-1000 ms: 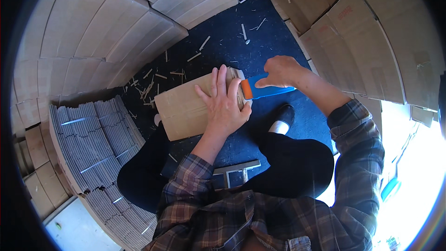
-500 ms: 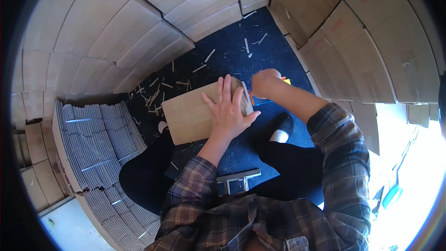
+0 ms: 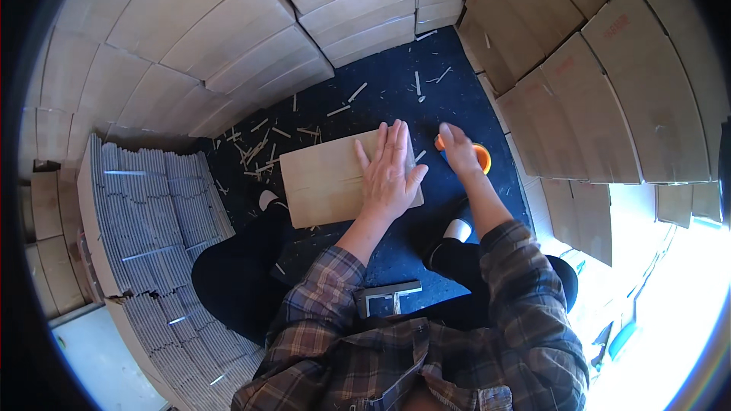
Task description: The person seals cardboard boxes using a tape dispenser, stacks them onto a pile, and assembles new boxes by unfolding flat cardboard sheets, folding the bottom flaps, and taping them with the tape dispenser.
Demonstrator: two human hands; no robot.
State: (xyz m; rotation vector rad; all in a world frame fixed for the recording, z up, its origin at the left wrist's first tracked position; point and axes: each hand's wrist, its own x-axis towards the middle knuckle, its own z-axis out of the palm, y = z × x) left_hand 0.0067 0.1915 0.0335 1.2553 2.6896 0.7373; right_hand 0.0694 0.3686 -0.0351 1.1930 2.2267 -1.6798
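My left hand [image 3: 387, 183] lies flat with fingers spread on the right part of a brown cardboard box [image 3: 324, 183], which rests in front of me. To the right of the box, apart from it, my right hand [image 3: 459, 154] is closed round an orange tool [image 3: 483, 158]. The tool has a ring-shaped orange part by the wrist and a bit of orange and blue at the fingers. My fingers hide the rest, so its exact kind does not show.
Cardboard boxes [image 3: 205, 23] are stacked along the left and back, and more boxes [image 3: 586, 99] along the right. Stacked flat cardboard sheets [image 3: 156, 221] stand at my left. Cardboard strips [image 3: 251, 152] litter the dark floor [image 3: 388, 72]. A small metal frame [image 3: 388, 290] lies between my legs.
My right hand has moved from the box's right end out to the right, with the orange tool in it. The left hand stays on the box. The view has shifted slightly.
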